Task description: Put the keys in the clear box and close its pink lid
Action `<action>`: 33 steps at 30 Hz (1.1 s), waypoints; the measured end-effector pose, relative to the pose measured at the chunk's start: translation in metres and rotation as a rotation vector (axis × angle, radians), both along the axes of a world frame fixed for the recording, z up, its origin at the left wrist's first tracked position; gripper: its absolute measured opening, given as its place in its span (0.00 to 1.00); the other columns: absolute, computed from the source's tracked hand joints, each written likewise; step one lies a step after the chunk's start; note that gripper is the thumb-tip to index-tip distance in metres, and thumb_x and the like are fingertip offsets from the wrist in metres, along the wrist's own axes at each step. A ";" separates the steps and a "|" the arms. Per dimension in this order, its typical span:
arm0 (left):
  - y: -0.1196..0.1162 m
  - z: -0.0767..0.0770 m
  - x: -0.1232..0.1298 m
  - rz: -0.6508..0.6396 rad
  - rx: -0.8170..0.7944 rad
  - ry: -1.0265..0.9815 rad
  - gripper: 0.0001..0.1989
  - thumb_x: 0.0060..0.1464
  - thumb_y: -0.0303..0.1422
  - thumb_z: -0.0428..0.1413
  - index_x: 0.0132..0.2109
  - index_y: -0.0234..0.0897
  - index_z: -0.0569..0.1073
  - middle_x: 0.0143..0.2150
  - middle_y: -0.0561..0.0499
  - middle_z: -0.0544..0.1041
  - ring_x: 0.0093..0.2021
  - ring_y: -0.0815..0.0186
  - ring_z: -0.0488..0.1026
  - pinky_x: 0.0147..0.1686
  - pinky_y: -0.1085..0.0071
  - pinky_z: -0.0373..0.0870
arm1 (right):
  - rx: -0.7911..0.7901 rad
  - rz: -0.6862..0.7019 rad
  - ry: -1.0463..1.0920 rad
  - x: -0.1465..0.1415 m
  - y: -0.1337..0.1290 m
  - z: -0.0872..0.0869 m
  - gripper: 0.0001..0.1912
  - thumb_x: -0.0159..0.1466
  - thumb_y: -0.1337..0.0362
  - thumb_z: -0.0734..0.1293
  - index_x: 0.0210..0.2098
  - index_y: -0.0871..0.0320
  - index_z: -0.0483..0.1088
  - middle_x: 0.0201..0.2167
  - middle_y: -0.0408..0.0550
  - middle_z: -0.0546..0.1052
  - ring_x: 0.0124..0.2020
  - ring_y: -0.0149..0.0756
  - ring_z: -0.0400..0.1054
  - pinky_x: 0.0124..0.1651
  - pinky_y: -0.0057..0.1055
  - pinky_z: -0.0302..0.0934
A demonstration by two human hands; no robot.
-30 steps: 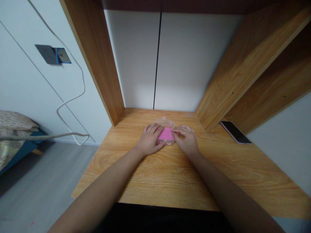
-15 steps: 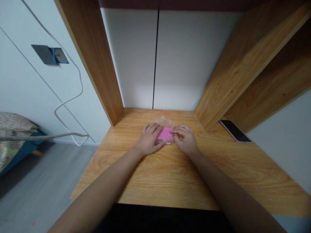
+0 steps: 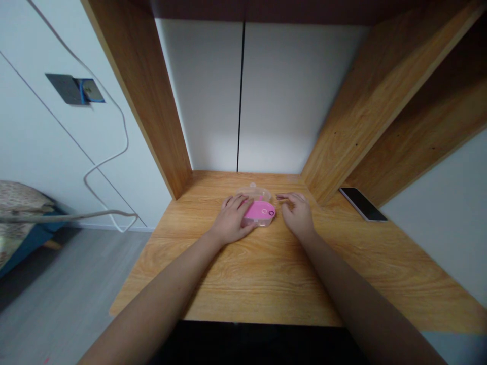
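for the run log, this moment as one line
left hand: on clear plastic case with pink piece | right hand: open, beside case | phone: on wooden desk

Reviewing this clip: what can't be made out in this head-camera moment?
Head view:
- Pink-and-clear plastic case: its left end is hidden by the left hand.
- Small dark ring on the pink top: too small to identify.
- Black smartphone: anything on its screen is too dark to make out.
- Patterned bedding: cut off by the left edge.
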State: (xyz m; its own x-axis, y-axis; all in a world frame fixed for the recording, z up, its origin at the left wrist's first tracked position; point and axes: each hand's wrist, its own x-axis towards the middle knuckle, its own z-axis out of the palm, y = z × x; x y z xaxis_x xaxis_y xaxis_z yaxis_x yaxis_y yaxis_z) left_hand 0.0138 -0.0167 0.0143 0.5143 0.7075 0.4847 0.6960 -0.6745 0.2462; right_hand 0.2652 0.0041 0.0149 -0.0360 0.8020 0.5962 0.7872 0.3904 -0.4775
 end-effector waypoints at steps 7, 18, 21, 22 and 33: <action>0.001 0.001 -0.002 0.028 0.010 -0.014 0.35 0.56 0.50 0.57 0.66 0.37 0.64 0.65 0.39 0.68 0.67 0.48 0.59 0.67 0.48 0.49 | -0.355 -0.268 -0.244 0.017 0.015 -0.018 0.19 0.65 0.53 0.63 0.50 0.51 0.76 0.54 0.54 0.74 0.57 0.53 0.61 0.56 0.50 0.55; 0.002 0.004 -0.004 0.070 0.016 -0.033 0.34 0.56 0.51 0.58 0.63 0.37 0.66 0.64 0.39 0.69 0.66 0.48 0.62 0.67 0.47 0.50 | -0.287 -0.173 -0.247 0.010 0.012 -0.021 0.16 0.63 0.48 0.67 0.44 0.48 0.79 0.52 0.53 0.74 0.57 0.52 0.61 0.56 0.51 0.54; 0.001 0.004 -0.005 0.066 0.008 -0.037 0.34 0.55 0.51 0.58 0.63 0.37 0.66 0.64 0.39 0.69 0.66 0.48 0.61 0.67 0.47 0.50 | -0.273 -0.151 -0.232 0.011 0.012 -0.021 0.13 0.63 0.50 0.68 0.40 0.48 0.80 0.50 0.52 0.76 0.56 0.52 0.62 0.54 0.51 0.55; 0.001 0.004 -0.005 0.067 0.005 -0.038 0.34 0.55 0.50 0.58 0.64 0.37 0.66 0.64 0.39 0.68 0.66 0.47 0.61 0.67 0.47 0.50 | -0.276 -0.146 -0.231 0.011 0.012 -0.020 0.12 0.63 0.51 0.68 0.39 0.48 0.80 0.50 0.52 0.76 0.55 0.52 0.62 0.54 0.50 0.55; 0.001 0.003 -0.004 0.072 0.013 -0.047 0.35 0.55 0.51 0.58 0.64 0.36 0.66 0.64 0.39 0.69 0.66 0.48 0.62 0.67 0.48 0.50 | -0.296 -0.161 -0.248 0.010 0.014 -0.022 0.17 0.63 0.49 0.67 0.46 0.52 0.78 0.50 0.53 0.76 0.55 0.50 0.64 0.55 0.48 0.56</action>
State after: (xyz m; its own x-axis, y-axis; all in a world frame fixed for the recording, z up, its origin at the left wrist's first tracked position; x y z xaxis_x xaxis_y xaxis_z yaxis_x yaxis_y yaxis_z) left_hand 0.0102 -0.0158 0.0177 0.4387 0.7354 0.5165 0.7308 -0.6264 0.2712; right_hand 0.2750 0.0186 -0.0072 -0.0097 0.9446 0.3280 0.9323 0.1272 -0.3387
